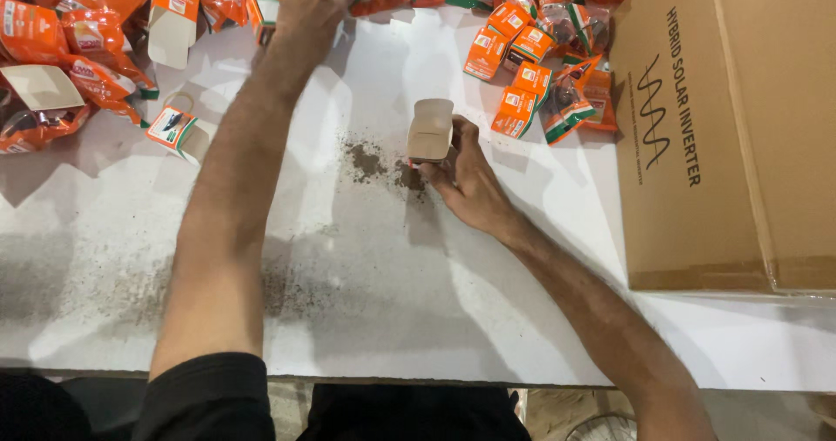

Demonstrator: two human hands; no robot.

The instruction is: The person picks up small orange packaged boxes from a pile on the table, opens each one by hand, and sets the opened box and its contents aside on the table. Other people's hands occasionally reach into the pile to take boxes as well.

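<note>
The right hand (466,175) is gripping a small open carton (430,131) upright on the white table (392,276), while the left hand (309,6) is reaching into the orange packets (96,36); its grip cannot be told. The filling step appears underway; next, a packet would need aligning with the carton's open flap.

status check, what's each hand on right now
Left hand reaching into orange packet pile. Right hand gripping small open carton on white table. Nothing between them.

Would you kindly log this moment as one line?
left hand: reaching into orange packets | right hand: holding small box | table: dirt-smudged
</note>
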